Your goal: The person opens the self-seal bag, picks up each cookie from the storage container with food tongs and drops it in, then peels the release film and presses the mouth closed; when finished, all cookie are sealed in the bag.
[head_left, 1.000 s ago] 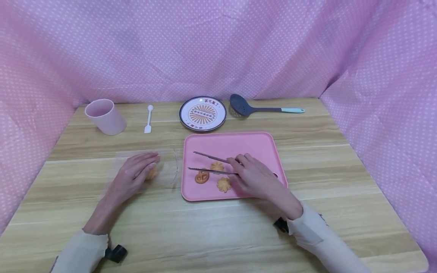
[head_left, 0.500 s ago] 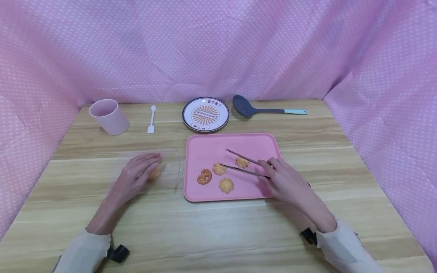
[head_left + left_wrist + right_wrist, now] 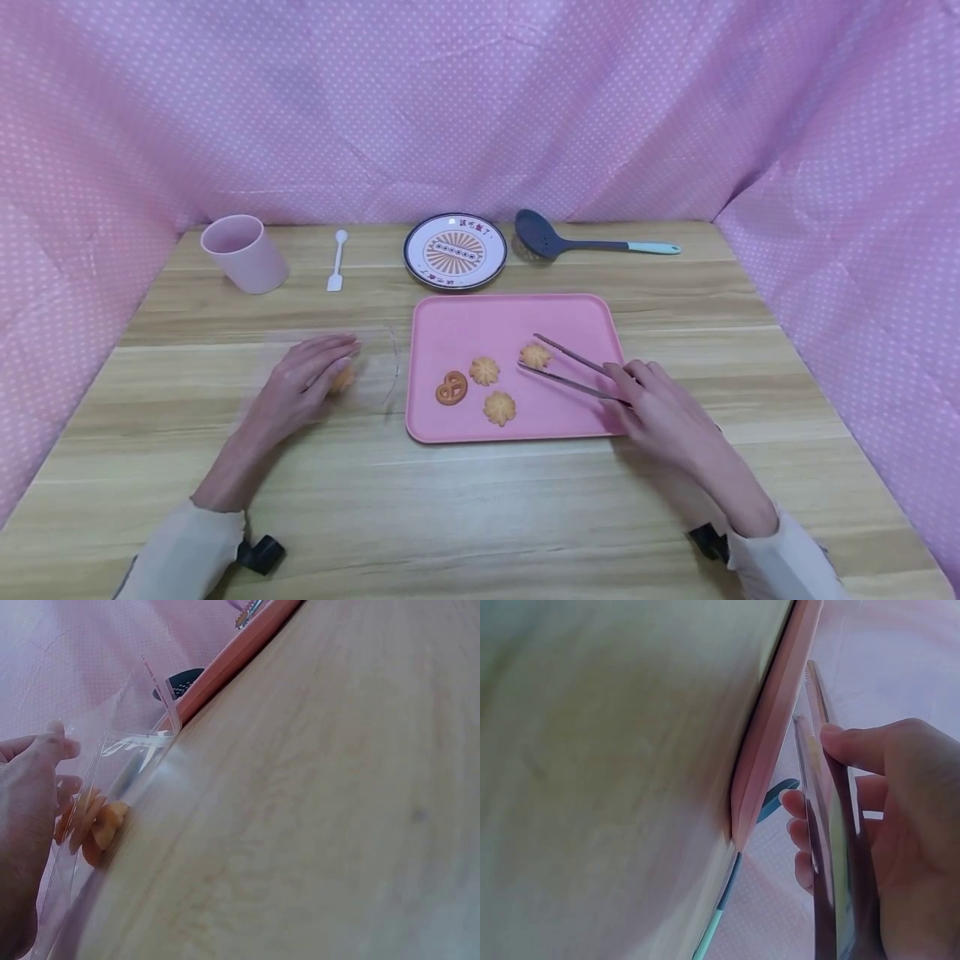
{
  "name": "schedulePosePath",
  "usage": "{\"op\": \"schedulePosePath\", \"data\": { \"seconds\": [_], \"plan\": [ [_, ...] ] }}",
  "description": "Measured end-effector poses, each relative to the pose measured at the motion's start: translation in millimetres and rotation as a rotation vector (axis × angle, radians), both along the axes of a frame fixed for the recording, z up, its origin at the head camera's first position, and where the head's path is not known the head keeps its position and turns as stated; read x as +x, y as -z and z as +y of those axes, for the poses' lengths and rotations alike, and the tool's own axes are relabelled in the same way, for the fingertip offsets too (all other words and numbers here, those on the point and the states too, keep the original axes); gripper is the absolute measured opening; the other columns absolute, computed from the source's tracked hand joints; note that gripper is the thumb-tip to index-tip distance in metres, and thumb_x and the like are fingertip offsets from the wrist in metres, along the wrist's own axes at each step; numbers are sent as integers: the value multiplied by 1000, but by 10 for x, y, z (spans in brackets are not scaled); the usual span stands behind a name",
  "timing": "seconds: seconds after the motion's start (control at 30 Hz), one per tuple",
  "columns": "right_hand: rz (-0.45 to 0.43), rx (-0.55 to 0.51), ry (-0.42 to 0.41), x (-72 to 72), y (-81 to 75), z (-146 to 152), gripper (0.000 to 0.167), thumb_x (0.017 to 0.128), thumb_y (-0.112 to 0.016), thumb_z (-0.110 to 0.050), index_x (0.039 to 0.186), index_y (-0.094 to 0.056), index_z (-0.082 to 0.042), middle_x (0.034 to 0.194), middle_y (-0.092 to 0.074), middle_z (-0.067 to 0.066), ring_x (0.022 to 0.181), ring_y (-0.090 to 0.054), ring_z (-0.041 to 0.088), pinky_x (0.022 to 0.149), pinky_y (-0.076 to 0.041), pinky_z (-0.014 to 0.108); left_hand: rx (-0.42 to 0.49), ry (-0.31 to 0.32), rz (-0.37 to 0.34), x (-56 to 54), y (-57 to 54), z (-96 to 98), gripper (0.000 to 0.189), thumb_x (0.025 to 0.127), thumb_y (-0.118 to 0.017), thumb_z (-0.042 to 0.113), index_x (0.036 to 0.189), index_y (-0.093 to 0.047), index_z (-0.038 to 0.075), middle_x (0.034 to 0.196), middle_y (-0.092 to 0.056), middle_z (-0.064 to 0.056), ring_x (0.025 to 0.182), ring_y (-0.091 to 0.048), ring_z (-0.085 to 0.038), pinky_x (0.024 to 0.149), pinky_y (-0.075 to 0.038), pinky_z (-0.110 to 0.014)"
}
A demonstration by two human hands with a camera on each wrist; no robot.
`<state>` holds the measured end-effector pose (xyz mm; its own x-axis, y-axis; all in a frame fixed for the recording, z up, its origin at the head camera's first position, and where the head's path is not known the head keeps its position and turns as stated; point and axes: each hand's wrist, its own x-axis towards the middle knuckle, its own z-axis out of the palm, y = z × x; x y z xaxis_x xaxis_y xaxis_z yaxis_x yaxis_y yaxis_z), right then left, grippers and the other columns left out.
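Note:
My left hand (image 3: 296,383) holds a clear plastic bag (image 3: 377,362) on the table, its opening facing the tray. Inside the bag, several orange-brown cookies (image 3: 107,825) show in the left wrist view. With my right hand (image 3: 667,408) I grip metal tongs (image 3: 573,384) between thumb and fingers. The tongs reach over the right part of a pink tray (image 3: 442,321). Their parted tips stand about a flower-shaped cookie (image 3: 535,357); whether they touch it I cannot tell. To its left lie two more flower cookies (image 3: 499,408) and a pretzel-shaped cookie (image 3: 452,388).
Behind the tray are a round patterned plate (image 3: 455,252) and a dark slotted spoon (image 3: 540,236) with a mint handle end. A pink cup (image 3: 246,256) and a small white spatula-ended stick (image 3: 337,260) stand and lie at back left. Pink dotted cloth (image 3: 480,108) surrounds the table.
My right hand has moved right with the tongs, from over the left cookies to the rightmost flower cookie, which now lies in plain view. The left hand stays at the bag.

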<state>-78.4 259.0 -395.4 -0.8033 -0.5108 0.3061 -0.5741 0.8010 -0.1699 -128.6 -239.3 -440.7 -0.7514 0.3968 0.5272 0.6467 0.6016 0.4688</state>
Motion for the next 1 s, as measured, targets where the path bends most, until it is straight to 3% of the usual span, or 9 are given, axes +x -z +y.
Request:
{"op": "schedulePosePath", "data": {
  "seconds": [0.27,0.67,1.0],
  "plan": [
    [-10,-4,9,40,25,58,38,84,-80,-4,119,-68,5,99,-63,12,86,-59,30,67,-54,45,14,15,26,-10,12,-1,37,93,-65,-11,127,-71,1,134,-67,-16,126,-59,-40,118,-33,-30],
    [-90,21,45,45,7,47,36,90,-78,-6,124,-69,0,102,-64,10,90,-60,29,70,-55,44,8,19,33,-5,4,-2,36,94,-65,-11,128,-71,1,134,-67,-16,126,-59,-41,118,-33,-33],
    [-71,17,23,26,18,64,37,89,-78,-6,125,-68,-1,104,-67,9,90,-61,28,70,-55,44,13,20,34,1,4,-5,36,93,-65,-11,127,-71,0,134,-67,-16,125,-59,-42,118,-34,-33]
  ]
}}
